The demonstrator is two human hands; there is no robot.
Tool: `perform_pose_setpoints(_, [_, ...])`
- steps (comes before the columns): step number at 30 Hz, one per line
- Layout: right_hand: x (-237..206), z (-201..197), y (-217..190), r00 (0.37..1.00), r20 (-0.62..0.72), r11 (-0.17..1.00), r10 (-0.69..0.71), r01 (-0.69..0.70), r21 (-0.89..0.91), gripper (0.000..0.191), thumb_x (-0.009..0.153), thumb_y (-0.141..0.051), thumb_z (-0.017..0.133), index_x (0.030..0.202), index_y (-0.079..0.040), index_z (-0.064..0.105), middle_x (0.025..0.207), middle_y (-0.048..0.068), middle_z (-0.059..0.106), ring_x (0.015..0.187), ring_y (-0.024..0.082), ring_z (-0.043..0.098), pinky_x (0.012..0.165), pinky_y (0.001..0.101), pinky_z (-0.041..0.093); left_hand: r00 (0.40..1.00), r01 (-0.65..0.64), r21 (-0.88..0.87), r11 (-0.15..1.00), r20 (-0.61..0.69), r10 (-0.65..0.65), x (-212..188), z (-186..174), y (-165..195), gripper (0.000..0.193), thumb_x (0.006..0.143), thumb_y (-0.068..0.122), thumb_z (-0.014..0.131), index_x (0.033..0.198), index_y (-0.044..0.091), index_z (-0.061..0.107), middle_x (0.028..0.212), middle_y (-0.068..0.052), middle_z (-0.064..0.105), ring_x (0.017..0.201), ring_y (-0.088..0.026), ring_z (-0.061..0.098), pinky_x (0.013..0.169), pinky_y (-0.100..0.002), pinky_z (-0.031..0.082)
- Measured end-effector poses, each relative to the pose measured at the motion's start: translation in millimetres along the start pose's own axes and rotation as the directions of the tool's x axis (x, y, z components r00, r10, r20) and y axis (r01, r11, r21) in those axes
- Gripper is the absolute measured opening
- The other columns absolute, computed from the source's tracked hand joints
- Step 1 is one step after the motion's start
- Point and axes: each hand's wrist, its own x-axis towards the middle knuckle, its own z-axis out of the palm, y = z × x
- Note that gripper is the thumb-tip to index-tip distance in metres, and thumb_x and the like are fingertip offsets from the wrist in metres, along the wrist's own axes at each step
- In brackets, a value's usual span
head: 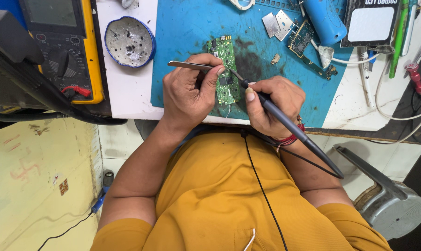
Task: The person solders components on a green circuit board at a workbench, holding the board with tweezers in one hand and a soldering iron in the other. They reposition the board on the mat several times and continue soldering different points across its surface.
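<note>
Blue mat (182, 28) on worktop. Left hand (189, 90) fingers pinch tweezers (192, 65); right hand (275, 104) grips iron (285, 122), tip at board (226, 69). Slip could bridge pads.

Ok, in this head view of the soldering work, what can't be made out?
- Tip of the soldering iron on the green circuit board: too small, partly behind the left hand.
- Points of the tweezers: covered by the left fingers.
- Lower board: hidden between the left hand and right hand.
- Multimeter: top cut by the frame edge.
- Parts in the blue dish: too small.
</note>
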Motion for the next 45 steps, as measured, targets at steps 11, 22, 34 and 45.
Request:
perform_pose_setpoints(11, [2.2,0.2,-3.4,0.998,0.026,0.997,-0.064,0.065,-0.050,0.013,0.093,0.001,0.077,0.101,-0.001,0.067,0.082,0.012,0.068,0.069,0.027,0.067,0.064,0.0357,0.052,1.000,-0.027,0.030,0.999,-0.002,0.027,0.7,0.2,-1.3,0.008,0.104,0.007,0.074,0.109,0.005,0.068,0.092,-0.005,0.073,0.069,-0.010,0.066,0.062,-0.026,0.052])
perform_pose_setpoints(22, [0.7,2.0,-0.8,0.996,-0.045,0.994,-0.075,0.071,-0.088,0.014,0.098,0.001,0.077,0.108,0.001,0.067,0.089,0.015,0.070,0.075,0.029,0.068,0.065,0.0335,0.053,0.999,-0.054,0.048,0.997,0.003,0.054,2.0,0.8,-1.8,0.007,0.104,0.006,0.073,0.107,0.005,0.067,0.095,-0.006,0.074,0.070,-0.013,0.068,0.063,-0.027,0.053])
perform_pose_setpoints(34, [0.5,-1.9,-4.2,0.999,0.024,0.998,-0.048,0.049,-0.034,0.011,0.094,0.001,0.075,0.100,0.000,0.066,0.085,0.013,0.070,0.071,0.028,0.068,0.066,0.0367,0.052,0.998,-0.059,0.073,0.996,-0.008,0.059,-0.4,1.4,-1.4,0.008,0.104,0.007,0.074,0.107,0.006,0.067,0.095,-0.006,0.073,0.071,-0.015,0.069,0.065,-0.029,0.054])
perform_pose_setpoints(45, [-2.6,-0.7,-3.6,1.000,-0.026,1.000,-0.008,0.007,-0.021,0.009,0.096,0.000,0.074,0.102,0.000,0.067,0.086,0.014,0.071,0.072,0.028,0.069,0.062,0.0334,0.052,0.999,-0.044,0.070,0.997,-0.007,0.045,-0.6,1.3,-1.0,0.008,0.103,0.007,0.074,0.107,0.006,0.067,0.093,-0.005,0.073,0.071,-0.014,0.070,0.064,-0.028,0.054])
